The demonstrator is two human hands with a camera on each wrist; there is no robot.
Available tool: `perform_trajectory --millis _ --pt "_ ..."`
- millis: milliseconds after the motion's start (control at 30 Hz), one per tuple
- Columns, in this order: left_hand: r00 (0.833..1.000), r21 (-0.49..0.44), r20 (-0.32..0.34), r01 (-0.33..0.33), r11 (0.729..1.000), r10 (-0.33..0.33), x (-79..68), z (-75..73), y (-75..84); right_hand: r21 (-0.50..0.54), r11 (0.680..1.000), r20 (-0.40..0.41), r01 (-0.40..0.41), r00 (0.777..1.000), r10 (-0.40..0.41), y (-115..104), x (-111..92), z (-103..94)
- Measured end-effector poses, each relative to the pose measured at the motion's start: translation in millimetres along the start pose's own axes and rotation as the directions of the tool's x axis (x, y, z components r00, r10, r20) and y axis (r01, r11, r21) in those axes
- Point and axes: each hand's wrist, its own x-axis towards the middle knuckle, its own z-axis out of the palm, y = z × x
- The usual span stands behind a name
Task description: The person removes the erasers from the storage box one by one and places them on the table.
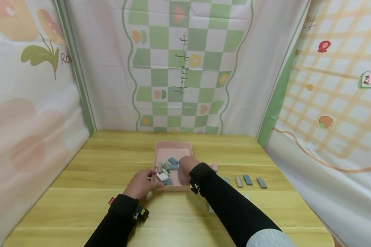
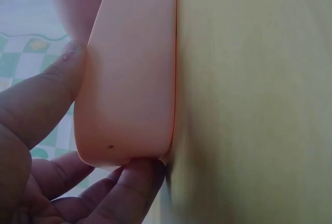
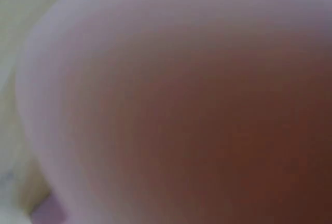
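Observation:
A shallow pink tray (image 1: 173, 188) lies on the table with several small blue, white, beige and green blocks (image 1: 164, 176) inside. My left hand (image 1: 141, 184) grips its near left corner. In the left wrist view the thumb (image 2: 65, 73) presses on the rim while the fingers (image 2: 132, 187) curl against the outer wall. Over the right side of the tray, my right hand (image 1: 188, 165) reaches down beside a blue block (image 1: 173, 167). Its fingers are hidden from the head camera, and the right wrist view is blurred by the hand up close; I cannot tell what it holds.
Right of the tray, more blocks lie scattered on the wooden table (image 1: 111, 154): a pink one (image 1: 215, 167), a beige one (image 1: 238, 182), a blue one (image 1: 247, 180) and a grey-blue one (image 1: 261, 183). The right forearm partly covers others. Patterned curtains (image 1: 185, 68) enclose the table.

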Motion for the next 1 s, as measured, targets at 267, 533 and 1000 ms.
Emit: perform_trajectory --millis 267,533,1000 --pt "1.0 0.005 -0.014 -0.01 1.0 0.01 -0.1 0.4 2.8 0.01 0.998 -0.155 0.068 0.986 -0.065 8.7 -15.3 7.3" --pt "1.0 -0.007 -0.012 -0.02 1.0 0.02 -6.6 1.4 2.6 0.215 0.976 -0.081 0.044 0.996 -0.027 14.6 -24.1 12.9" --pt "1.0 -0.015 -0.009 -0.013 1.0 0.013 -1.6 2.1 -2.7 0.409 0.898 -0.139 -0.162 0.962 0.237 114.5 -88.8 -5.9"
